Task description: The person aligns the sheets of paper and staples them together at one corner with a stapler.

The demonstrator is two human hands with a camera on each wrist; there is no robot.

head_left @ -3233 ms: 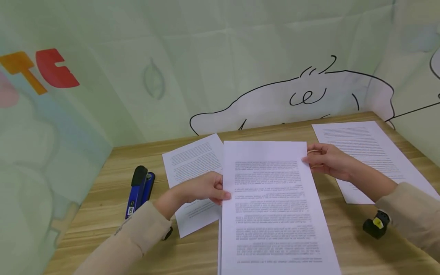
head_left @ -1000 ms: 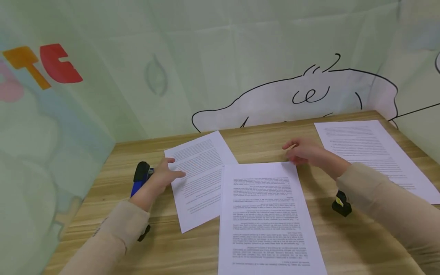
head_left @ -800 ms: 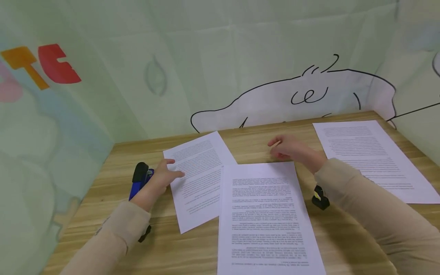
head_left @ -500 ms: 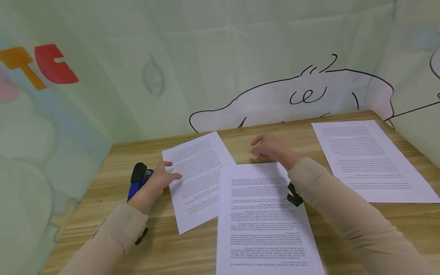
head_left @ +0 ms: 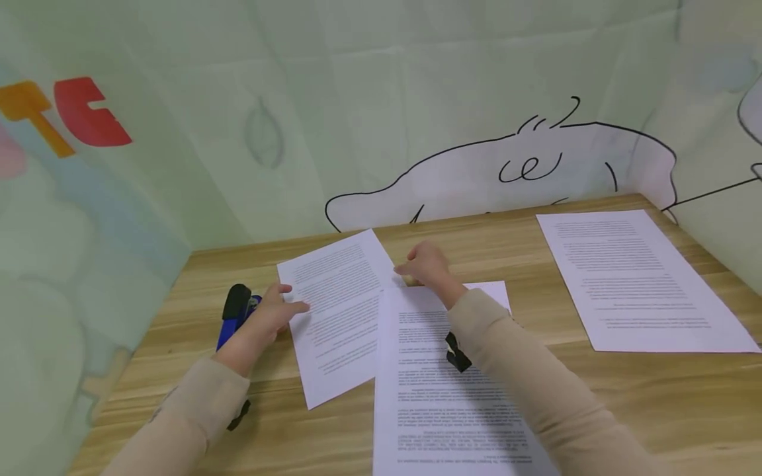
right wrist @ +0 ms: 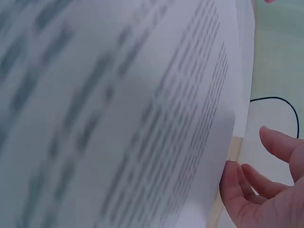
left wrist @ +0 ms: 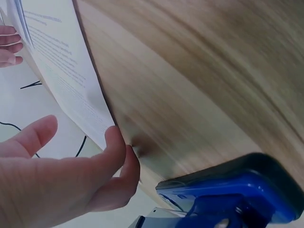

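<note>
A printed sheet lies at a slant on the left part of the table. At its left edge is my left hand, fingers apart and the thumb over the paper; in the left wrist view the curved fingers are right at the edge. My right hand is by the same sheet's upper right edge, its thumb apart from the fingers in the right wrist view. Below that hand, a stack of printed paper lies in front, partly hidden by the right sleeve, and its corner overlaps the slanted sheet.
A blue and black stapler lies left of the slanted sheet, partly behind the left forearm. Another printed sheet lies at the right of the wooden table. A printed cloth hangs behind the table.
Both hands have let go of the raised paper, which now lies on the table in front. The left hand moved left to the slanted sheet; the right hand swept left across the stack's top.
</note>
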